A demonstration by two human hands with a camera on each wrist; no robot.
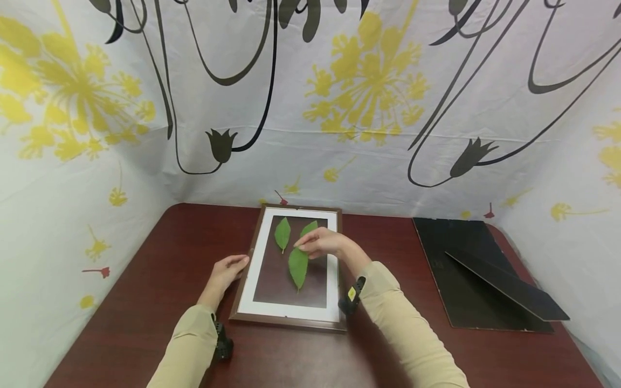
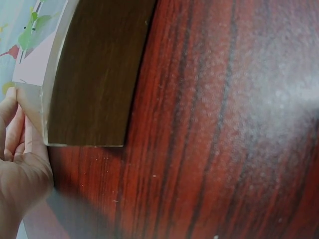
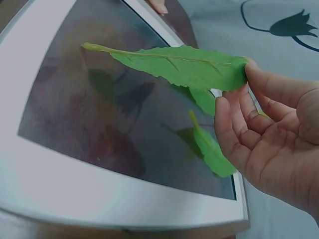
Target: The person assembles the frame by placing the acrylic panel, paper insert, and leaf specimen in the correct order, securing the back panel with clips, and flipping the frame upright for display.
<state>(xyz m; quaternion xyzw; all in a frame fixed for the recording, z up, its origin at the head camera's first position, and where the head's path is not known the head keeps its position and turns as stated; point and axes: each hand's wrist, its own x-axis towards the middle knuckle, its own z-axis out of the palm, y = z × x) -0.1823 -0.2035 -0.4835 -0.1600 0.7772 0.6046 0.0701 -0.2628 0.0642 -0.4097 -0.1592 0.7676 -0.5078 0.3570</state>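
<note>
A brown wooden picture frame with a white mat lies on the table, its window showing dark. Above the glass, my right hand pinches a green leaf at one end between thumb and fingers. The leaf's yellowish stem points away from the hand. Two more leaves lie in the upper part of the window: one at the left, and another leaf partly hidden behind my right hand. My left hand holds the frame's left side, thumb tip on the rim in the left wrist view.
At the right of the dark red table lies a flat black board. A narrower black panel rests tilted across it. A white cloth with yellow and grey flower prints hangs behind the table and along its sides.
</note>
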